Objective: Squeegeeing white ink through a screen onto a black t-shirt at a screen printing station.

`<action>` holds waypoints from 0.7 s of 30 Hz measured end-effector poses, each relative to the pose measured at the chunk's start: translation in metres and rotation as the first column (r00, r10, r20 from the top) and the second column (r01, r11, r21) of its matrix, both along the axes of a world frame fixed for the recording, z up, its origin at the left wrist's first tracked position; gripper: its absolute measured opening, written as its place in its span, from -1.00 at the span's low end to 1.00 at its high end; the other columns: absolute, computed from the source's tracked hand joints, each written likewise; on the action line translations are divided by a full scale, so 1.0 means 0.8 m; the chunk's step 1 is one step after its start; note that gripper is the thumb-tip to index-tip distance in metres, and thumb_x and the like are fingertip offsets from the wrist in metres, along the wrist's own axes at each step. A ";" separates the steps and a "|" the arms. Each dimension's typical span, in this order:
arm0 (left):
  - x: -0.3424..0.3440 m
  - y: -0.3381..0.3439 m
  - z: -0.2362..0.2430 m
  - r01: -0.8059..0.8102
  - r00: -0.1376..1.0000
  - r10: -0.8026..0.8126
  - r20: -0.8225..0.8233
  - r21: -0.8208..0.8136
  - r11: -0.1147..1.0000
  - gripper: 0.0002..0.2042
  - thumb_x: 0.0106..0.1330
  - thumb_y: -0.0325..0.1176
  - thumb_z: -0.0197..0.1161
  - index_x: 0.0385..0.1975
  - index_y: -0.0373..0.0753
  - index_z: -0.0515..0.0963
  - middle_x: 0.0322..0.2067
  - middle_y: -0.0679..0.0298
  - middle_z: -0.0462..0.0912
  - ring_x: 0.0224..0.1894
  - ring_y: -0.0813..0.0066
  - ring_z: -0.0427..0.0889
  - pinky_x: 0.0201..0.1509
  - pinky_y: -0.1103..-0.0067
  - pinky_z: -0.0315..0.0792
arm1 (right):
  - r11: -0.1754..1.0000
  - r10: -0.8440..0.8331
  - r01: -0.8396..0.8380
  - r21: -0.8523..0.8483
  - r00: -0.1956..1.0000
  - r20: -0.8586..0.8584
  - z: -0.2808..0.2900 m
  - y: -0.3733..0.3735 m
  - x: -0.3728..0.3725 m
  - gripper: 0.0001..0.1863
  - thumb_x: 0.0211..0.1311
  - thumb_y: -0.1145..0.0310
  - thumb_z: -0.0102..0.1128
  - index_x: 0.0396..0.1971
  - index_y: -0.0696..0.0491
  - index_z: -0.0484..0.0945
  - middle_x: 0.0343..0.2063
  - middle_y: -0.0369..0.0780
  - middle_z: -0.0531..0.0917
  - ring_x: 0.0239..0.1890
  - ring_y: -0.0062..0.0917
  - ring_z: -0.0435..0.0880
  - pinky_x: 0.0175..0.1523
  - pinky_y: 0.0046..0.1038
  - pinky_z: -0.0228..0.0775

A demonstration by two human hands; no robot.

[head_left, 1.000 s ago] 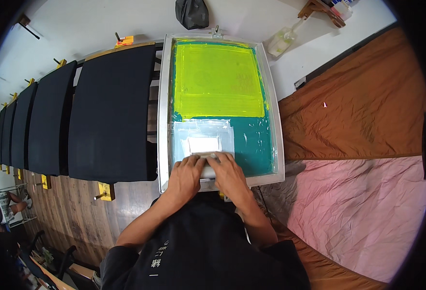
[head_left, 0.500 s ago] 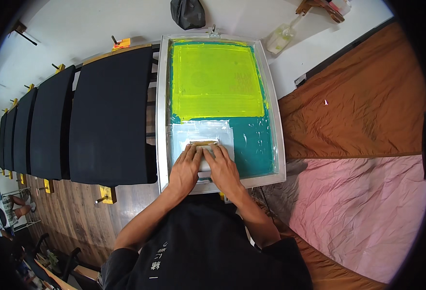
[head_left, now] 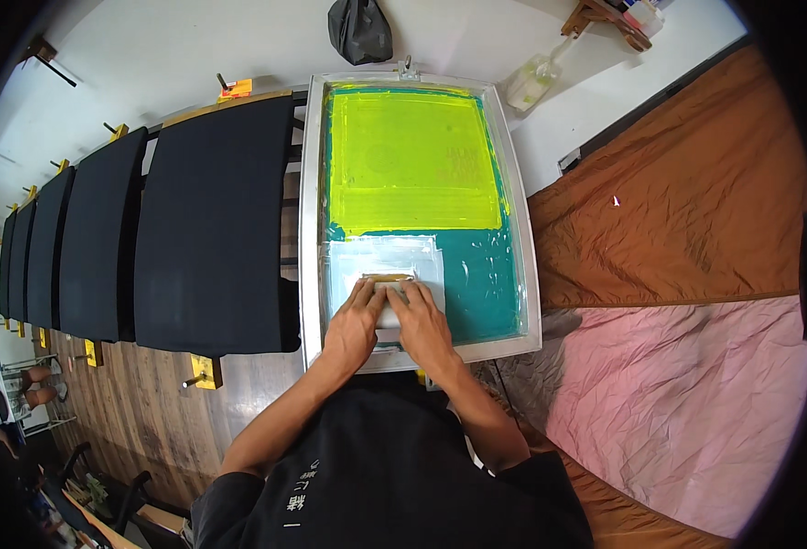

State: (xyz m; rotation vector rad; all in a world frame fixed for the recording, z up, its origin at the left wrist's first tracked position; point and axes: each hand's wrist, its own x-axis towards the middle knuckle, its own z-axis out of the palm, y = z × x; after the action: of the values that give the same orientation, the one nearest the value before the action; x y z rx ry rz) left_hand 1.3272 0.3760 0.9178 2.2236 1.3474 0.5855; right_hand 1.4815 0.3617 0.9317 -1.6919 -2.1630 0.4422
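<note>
Both my hands are closed on a small pale squeegee (head_left: 389, 315) with a tan edge, over a white ink patch (head_left: 348, 261) in the lower left of a screen. My left hand (head_left: 353, 325) grips its left half, and my right hand (head_left: 422, 328) grips its right half, fingertips close together. The screen has a silver frame (head_left: 524, 256), teal mesh (head_left: 472, 284) and a large yellow-green coated area (head_left: 412, 156) across its upper part, with faint marks in it.
Black platens (head_left: 211, 220) on yellow supports (head_left: 204, 371) line the left. Brown fabric (head_left: 660, 192) and pink fabric (head_left: 669, 403) spread to the right. A black bag (head_left: 357, 32), a hanging bottle (head_left: 531, 82) and a wooden bracket (head_left: 605, 18) are by the wall. A person's legs (head_left: 37, 384) show far lower left.
My hands and the squeegee moved forward on the screen between one second and half a second ago, and its tan edge came into sight. Since then they have hardly moved relative to the screen.
</note>
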 end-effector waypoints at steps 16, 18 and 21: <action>-0.002 -0.017 0.038 -0.005 0.998 0.006 0.066 -0.028 1.000 -0.52 0.01 -0.74 0.05 0.04 -0.45 0.45 0.07 -0.19 0.47 0.18 -0.12 0.44 0.23 0.32 0.40 | 0.999 -0.010 0.010 -0.041 1.000 0.011 0.036 -0.020 -0.002 -0.47 -0.12 0.73 0.10 -0.01 0.18 0.52 0.03 0.00 0.51 0.13 -0.10 0.44 0.16 -0.24 0.41; 0.002 -0.019 0.037 -0.001 0.997 0.009 0.078 -0.101 0.995 -0.52 0.02 -0.73 0.05 0.05 -0.44 0.45 0.09 -0.17 0.47 0.20 -0.11 0.42 0.24 0.27 0.39 | 0.998 -0.006 0.007 -0.060 1.000 0.010 0.031 -0.021 0.000 -0.46 -0.12 0.74 0.10 0.00 0.18 0.52 0.03 0.00 0.51 0.14 -0.09 0.44 0.17 -0.24 0.40; 0.008 -0.015 0.029 -0.023 0.998 0.029 0.047 -0.115 0.993 -0.51 0.04 -0.72 0.05 0.07 -0.39 0.45 0.11 -0.11 0.46 0.22 -0.09 0.41 0.25 0.15 0.35 | 0.999 -0.031 0.031 -0.026 0.999 -0.019 0.029 -0.015 0.005 -0.47 -0.13 0.74 0.10 -0.02 0.18 0.54 0.03 0.00 0.51 0.15 -0.09 0.43 0.19 -0.24 0.39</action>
State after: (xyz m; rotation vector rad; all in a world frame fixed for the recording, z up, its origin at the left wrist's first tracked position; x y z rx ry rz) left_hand 1.3340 0.3638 0.9408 2.0901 1.3526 0.5543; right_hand 1.4853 0.3494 0.9547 -1.7253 -2.1235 0.4774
